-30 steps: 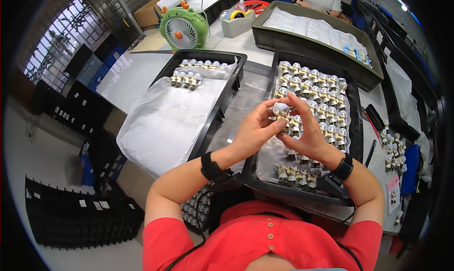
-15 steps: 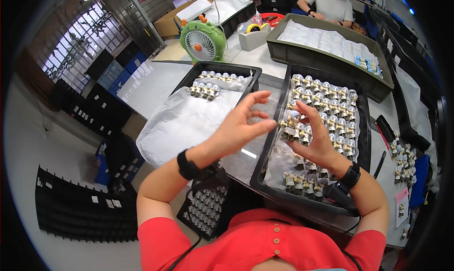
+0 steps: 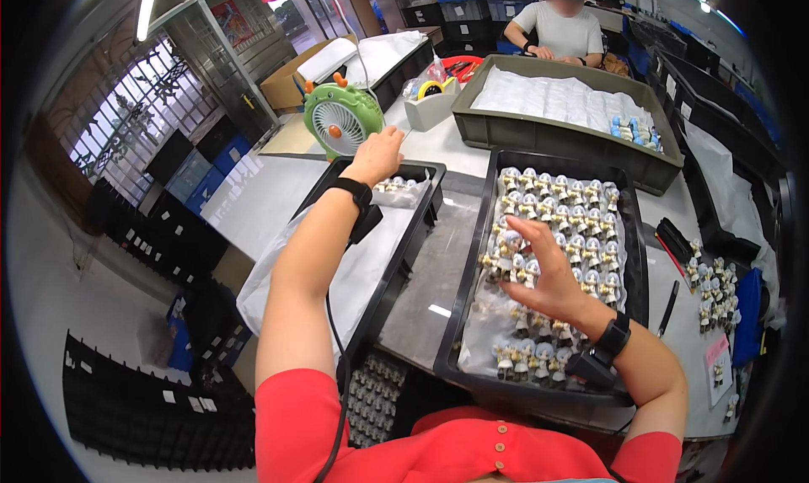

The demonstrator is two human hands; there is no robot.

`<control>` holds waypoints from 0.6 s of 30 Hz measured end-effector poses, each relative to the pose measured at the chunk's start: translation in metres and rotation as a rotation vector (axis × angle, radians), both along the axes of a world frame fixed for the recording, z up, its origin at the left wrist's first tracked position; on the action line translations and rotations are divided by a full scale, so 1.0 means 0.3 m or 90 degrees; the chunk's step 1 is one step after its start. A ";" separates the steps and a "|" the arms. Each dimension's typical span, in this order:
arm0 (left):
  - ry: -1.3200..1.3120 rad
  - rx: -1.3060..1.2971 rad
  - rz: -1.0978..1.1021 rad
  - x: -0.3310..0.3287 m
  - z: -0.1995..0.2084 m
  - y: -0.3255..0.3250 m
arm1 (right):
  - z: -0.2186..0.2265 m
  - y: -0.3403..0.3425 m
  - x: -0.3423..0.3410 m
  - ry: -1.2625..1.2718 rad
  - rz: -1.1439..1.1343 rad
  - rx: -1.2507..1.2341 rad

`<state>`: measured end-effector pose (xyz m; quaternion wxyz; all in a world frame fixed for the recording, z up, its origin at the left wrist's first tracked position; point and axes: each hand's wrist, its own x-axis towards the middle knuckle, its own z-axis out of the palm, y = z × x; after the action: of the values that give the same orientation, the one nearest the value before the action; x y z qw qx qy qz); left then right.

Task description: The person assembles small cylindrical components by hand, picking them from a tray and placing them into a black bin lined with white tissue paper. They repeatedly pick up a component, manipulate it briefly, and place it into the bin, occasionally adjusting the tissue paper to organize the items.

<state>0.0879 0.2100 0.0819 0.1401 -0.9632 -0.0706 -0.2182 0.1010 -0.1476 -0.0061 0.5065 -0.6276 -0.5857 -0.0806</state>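
"Can any print be made out?"

"To the right of the figurine tray (image 3: 497, 388), a pink-and-white card (image 3: 718, 361) is seen; its marks are too small to be read. So are those on the white labels (image 3: 168, 396) stuck to black crates, well left of the tray."

"And the edges, the room?"

"Left of the tray, a strip of grey tabletop (image 3: 447, 256) is bounded by its rim and by a paper-lined black tray (image 3: 389, 289). Its far side is faced by an olive bin (image 3: 539, 144)."

"How are the fingers set?"

"Over the tray's left half, the right hand (image 3: 552, 277) is held with thumb and forefinger curved wide apart. A pale-haired figurine (image 3: 510, 242) is framed between them at the tray's left side; whether it is gripped cannot be told. Beyond and left of the tray, the left hand (image 3: 377, 157) is stretched out near a green fan (image 3: 362, 108); its fingertips are partly hidden, so their opening cannot be told."
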 end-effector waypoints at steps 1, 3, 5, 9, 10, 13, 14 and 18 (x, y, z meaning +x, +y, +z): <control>0.014 0.014 0.042 0.034 0.002 0.057 | 0.002 0.006 -0.002 -0.003 0.007 0.000; -0.013 0.031 0.073 0.090 -0.006 0.135 | 0.008 0.009 -0.002 0.007 0.016 -0.005; 0.002 0.060 0.138 0.146 -0.005 0.186 | 0.007 0.015 0.009 0.026 0.002 -0.017; -0.009 0.200 0.274 0.219 -0.027 0.292 | 0.016 0.010 0.004 0.086 -0.007 -0.047; -0.046 0.224 0.291 0.228 -0.050 0.331 | 0.015 0.010 0.002 0.086 -0.009 -0.047; 0.077 0.232 0.340 0.254 -0.030 0.398 | 0.006 0.012 0.005 0.081 -0.007 -0.055; 0.087 0.269 0.335 0.251 -0.031 0.414 | 0.003 0.014 0.004 0.090 -0.010 -0.064; -0.090 0.286 0.171 0.229 0.019 0.378 | -0.012 0.023 0.011 0.088 -0.009 -0.089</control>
<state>0.1566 0.3235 0.0876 0.3725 -0.8724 -0.1576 -0.2744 0.1042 -0.1408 -0.0099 0.4999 -0.6697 -0.5492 0.0004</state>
